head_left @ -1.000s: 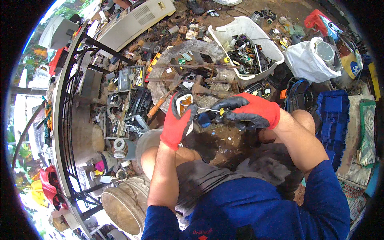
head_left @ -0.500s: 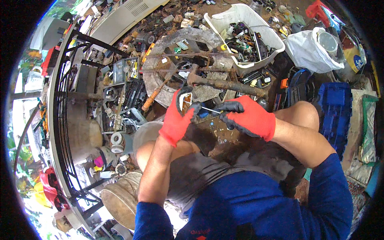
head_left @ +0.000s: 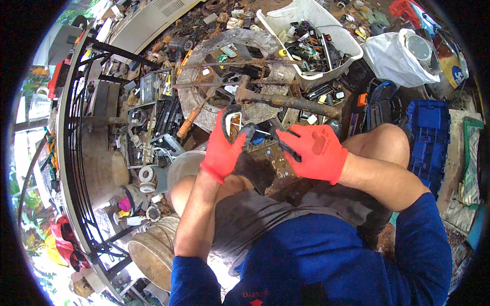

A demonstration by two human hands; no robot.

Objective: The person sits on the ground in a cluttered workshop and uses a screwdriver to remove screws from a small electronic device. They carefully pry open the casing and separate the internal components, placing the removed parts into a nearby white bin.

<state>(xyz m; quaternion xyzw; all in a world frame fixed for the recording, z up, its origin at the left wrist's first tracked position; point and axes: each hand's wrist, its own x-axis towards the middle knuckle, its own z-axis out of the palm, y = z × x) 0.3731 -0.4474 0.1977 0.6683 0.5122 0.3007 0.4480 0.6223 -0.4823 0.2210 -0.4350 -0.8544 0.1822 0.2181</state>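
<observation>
Small white casing (head_left: 234, 127) with an amber-brown inside is in the person's left hand (head_left: 222, 150), in front of the body and above the ground between the knees. This hand, in a red glove with black fingers, is closed around the casing, with the open side turned toward the right. The right hand (head_left: 312, 153), gloved the same, is narrow: thumb and fingers pinch a thin metal rod (head_left: 262, 132), which looks like a screwdriver shaft; its handle I cannot see, because the fingers cover it. The rod points to the inside of the casing, but whether its tip touches something there I cannot tell.

To do this well, I think the left hand should hold the casing by its edges, firm but without squeezing it out of shape. The rod is better kept in line with the place where it works, pressed gently and steadily, since a slanted push could slip toward the left thumb. A hammer (head_left: 286, 101) lies near, just beyond the hands, so it seems wise to keep the knuckles away from it
</observation>
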